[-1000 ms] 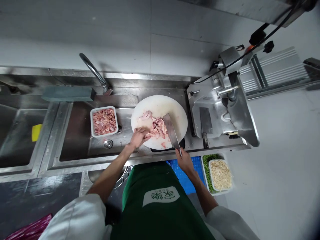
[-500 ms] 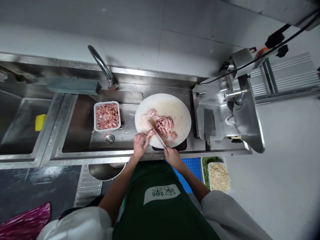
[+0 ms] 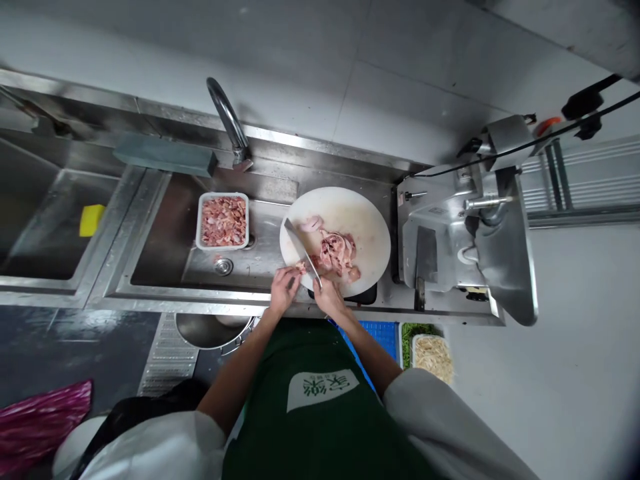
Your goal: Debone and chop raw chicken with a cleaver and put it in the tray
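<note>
A round white cutting board (image 3: 370, 233) carries a pile of raw meat pieces (image 3: 337, 252) and a paler piece (image 3: 312, 224) at its upper left. My right hand (image 3: 329, 297) grips a knife (image 3: 303, 248) by its handle; the blade slants up to the left over the board. Near the board's lower left edge, my left hand (image 3: 285, 288) has its fingers closed on a small piece of meat (image 3: 301, 267), beside the blade. The blade partly hides that piece.
Left of the board, a white tub of cut meat (image 3: 225, 221) stands in the sink, under a curved faucet (image 3: 227, 113). A metal slicer (image 3: 480, 220) and a cleaver (image 3: 427, 253) lie right. A yellow sponge (image 3: 92, 221) is in the far-left sink.
The view has shifted. The knife has moved left across the board, closer to my left hand, and my right hand has come nearer to my left.
</note>
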A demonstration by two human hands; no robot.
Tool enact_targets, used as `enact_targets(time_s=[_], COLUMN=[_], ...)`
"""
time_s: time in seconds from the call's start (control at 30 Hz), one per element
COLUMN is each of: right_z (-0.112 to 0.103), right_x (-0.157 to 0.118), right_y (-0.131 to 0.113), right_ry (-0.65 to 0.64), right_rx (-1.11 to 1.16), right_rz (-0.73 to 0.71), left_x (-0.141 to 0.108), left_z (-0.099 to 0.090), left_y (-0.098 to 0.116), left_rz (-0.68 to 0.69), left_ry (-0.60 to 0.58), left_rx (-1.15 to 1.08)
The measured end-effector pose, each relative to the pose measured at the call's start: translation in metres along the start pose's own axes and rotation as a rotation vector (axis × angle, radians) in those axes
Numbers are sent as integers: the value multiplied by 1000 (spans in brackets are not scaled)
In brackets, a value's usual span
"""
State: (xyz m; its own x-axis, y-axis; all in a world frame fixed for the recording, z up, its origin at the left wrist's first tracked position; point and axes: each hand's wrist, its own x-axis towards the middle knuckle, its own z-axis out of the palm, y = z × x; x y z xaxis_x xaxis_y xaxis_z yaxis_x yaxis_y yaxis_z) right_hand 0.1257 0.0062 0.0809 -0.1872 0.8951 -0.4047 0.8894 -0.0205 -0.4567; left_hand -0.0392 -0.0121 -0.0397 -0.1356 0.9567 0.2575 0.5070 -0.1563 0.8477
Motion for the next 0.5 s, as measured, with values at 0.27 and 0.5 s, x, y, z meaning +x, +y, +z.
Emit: enact_targets(time_s=[0.27,0.5], right_z=[-13,27], right_x=[0,10], right_y=[-3,-11], right_ry=[71,-48], right_rx=[-27,9], right_rz=[-49,15], left_x=[-4,-17], left_z=[-8,-6], left_y=[-1,-13], left_rz=[-89,2], left_ry=[315,117], left_rx=[50,84])
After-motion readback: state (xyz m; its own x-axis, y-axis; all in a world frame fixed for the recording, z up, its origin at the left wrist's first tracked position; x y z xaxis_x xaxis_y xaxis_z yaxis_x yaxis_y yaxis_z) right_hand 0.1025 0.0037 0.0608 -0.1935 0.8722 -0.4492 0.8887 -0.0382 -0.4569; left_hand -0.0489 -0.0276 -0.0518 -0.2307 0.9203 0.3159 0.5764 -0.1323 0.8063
